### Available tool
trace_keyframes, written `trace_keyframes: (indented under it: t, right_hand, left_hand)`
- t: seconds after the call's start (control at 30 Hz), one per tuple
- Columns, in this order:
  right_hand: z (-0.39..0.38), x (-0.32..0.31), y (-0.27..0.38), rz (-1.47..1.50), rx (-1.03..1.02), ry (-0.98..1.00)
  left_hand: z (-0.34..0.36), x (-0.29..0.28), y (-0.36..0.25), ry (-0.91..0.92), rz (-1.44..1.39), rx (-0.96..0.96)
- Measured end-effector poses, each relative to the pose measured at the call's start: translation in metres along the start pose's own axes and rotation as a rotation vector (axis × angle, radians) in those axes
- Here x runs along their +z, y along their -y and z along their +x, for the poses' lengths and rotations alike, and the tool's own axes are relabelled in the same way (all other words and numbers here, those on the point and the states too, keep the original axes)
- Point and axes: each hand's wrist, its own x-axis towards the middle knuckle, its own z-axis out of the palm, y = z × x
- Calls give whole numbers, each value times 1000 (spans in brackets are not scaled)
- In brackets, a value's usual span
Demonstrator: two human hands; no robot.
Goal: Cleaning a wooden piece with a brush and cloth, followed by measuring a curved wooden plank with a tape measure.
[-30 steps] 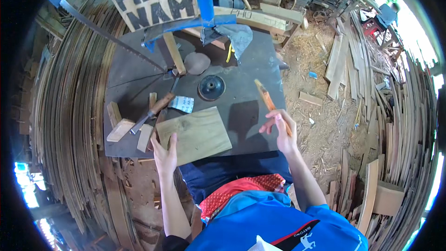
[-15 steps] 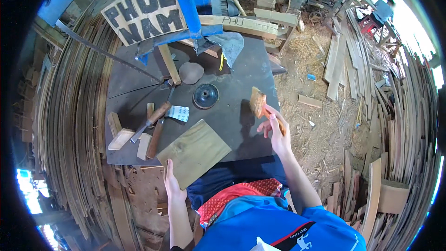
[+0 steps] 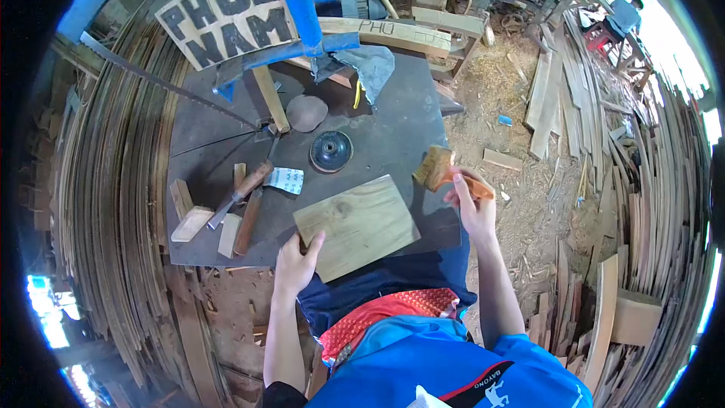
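My left hand (image 3: 297, 263) grips a rectangular wooden board (image 3: 361, 228) by its lower left edge, thumb on the top face. The board is held tilted over the near edge of the dark worktable (image 3: 381, 132). In my right hand (image 3: 476, 208) is a flat brush (image 3: 435, 169) with an orange handle, its light bristles pointing left, just off the board's upper right corner. A black round disc (image 3: 331, 152) rests on the table beyond the board. Left of it lie a chisel (image 3: 240, 195) with a wooden handle, a patterned white-blue piece (image 3: 285, 180) and small wood blocks (image 3: 192, 224).
A blue metal frame (image 3: 296, 7) with a lettered wooden sign (image 3: 226, 13) stands at the far left. A grey cloth (image 3: 371, 69) hangs there. Stacked planks (image 3: 124, 204) line the left side, more planks (image 3: 651, 204) the right. A person (image 3: 624, 17) sits far right.
The board has moved right and turned flatter, carried by my left hand. My right hand has shifted right, and the brush has swung from upright to more level.
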Motion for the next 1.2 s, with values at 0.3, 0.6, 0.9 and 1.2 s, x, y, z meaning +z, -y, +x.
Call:
trace_keyframes:
  t: [0.3, 0.6, 0.9, 1.2]
  right_hand:
    - [5, -36, 9, -113, -17, -66]
    - [3, -21, 22, -45, -87, -1]
    - [49, 105, 67, -184, -353, 380]
    - [126, 153, 14, -602, -227, 503]
  left_hand:
    - [52, -15, -75, 17, 329, 157]
    - [153, 38, -55, -197, 327, 296]
    - [54, -27, -17, -459, -670, 87]
    - [-11, -2, 6, -482, -746, -89]
